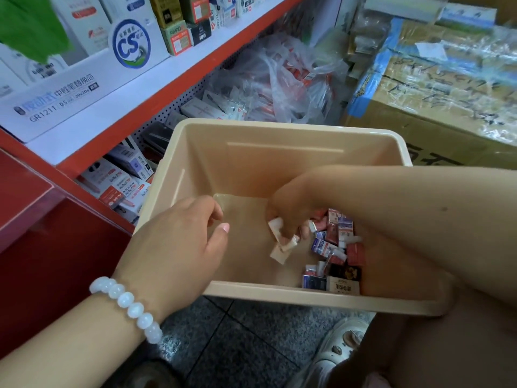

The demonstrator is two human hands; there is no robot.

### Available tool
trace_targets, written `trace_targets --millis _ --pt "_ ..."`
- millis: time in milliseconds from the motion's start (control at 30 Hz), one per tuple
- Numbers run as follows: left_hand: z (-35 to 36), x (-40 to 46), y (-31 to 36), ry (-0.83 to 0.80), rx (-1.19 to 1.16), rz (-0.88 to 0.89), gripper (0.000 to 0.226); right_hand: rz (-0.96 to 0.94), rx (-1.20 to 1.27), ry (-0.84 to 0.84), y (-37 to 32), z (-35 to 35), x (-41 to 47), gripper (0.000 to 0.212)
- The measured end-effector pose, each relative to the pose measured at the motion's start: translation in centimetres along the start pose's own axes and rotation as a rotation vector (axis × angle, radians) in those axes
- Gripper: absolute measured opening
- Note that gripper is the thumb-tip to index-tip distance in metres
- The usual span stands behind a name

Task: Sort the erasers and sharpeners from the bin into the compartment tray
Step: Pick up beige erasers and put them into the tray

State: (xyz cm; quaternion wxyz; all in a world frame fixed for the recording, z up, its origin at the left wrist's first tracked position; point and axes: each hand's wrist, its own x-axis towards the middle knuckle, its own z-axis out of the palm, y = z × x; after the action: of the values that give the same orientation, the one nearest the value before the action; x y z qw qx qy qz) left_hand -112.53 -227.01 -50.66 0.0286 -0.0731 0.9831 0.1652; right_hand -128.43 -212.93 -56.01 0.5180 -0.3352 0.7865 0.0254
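Red metal shelving [156, 88] stands at the left, packed with white refill boxes [70, 88] above and pen packets below, its lower shelf just beside the beige plastic bin [195, 169]. Behind the bin lie clear plastic bags of stock [279, 79], and at the right rear a taped cardboard carton [447, 88] wrapped in film crowds the bin's far corner. Grey speckled floor tiles [237, 345] and a pale shoe [341, 340] show under the bin's near rim. Inside, the left half of the bin floor is bare, giving open room there; the small wrapped erasers [335, 247] are heaped in the near right corner against the wall. The right forearm crosses over the bin's right rim and covers part of the heap. The right hand [291, 217] reaches down into the bin, fingers curled and pinching a few white erasers [282, 243] just left of the heap. The left hand [179, 245], with a white bead bracelet [126, 306] at the wrist, hangs over the near left rim with fingers loosely bent, holding nothing. No compartment tray shows.
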Motion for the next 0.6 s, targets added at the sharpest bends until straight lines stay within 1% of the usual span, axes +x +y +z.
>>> trace_targets --millis 67,100,133,200,233,267,300,333,367,400,467,600 --pt "0.2 0.9 -0.1 -0.051 -0.088 -0.049 0.02 -0.061 0.107 0.107 -0.2 -1.8 -2.0 0.025" --pt "0.3 1.7 0.1 -0.097 -0.201 -0.125 0.022 -0.1 0.149 0.142 -0.5 -2.5 -3.1 0.027" --pt "0.5 2.5 0.4 -0.153 -0.387 -0.238 0.023 -0.14 0.186 0.163 -0.7 -3.0 -4.3 0.027" --pt "0.7 3.9 1.6 -0.282 -0.897 -0.47 0.025 -0.217 0.278 0.188 -1.0 -3.4 -6.1 0.029" --pt "0.9 4.3 2.2 -0.377 -1.113 -0.545 0.029 -0.249 0.325 0.214 -1.1 -3.3 -6.6 0.031" --pt "1.0 4.5 2.6 -0.482 -1.273 -0.585 0.034 -0.271 0.361 0.253 -1.0 -3.0 -6.9 0.034" --pt "1.2 4.6 2.9 -0.568 -1.382 -0.599 0.039 -0.283 0.393 0.293 -0.7 -2.7 -6.9 0.037" --pt "1.2 4.6 3.2 -0.619 -1.447 -0.595 0.04 -0.294 0.439 0.32 -0.4 -2.3 -6.9 0.038" --pt "1.3 4.6 3.3 -0.637 -1.479 -0.583 0.04 -0.304 0.491 0.332 -0.1 -2.1 -6.9 0.039" --pt "1.4 4.6 3.5 -0.635 -1.485 -0.574 0.038 -0.31 0.525 0.333 0.2 -1.9 -6.9 0.039" --pt "1.5 4.8 3.6 -0.622 -1.479 -0.581 0.034 -0.299 0.51 0.326 0.7 -2.0 -7.1 0.036" --pt "1.5 5.3 3.4 -0.645 -1.482 -0.615 0.026 -0.321 0.559 0.277 0.8 -2.1 -7.2 0.026"
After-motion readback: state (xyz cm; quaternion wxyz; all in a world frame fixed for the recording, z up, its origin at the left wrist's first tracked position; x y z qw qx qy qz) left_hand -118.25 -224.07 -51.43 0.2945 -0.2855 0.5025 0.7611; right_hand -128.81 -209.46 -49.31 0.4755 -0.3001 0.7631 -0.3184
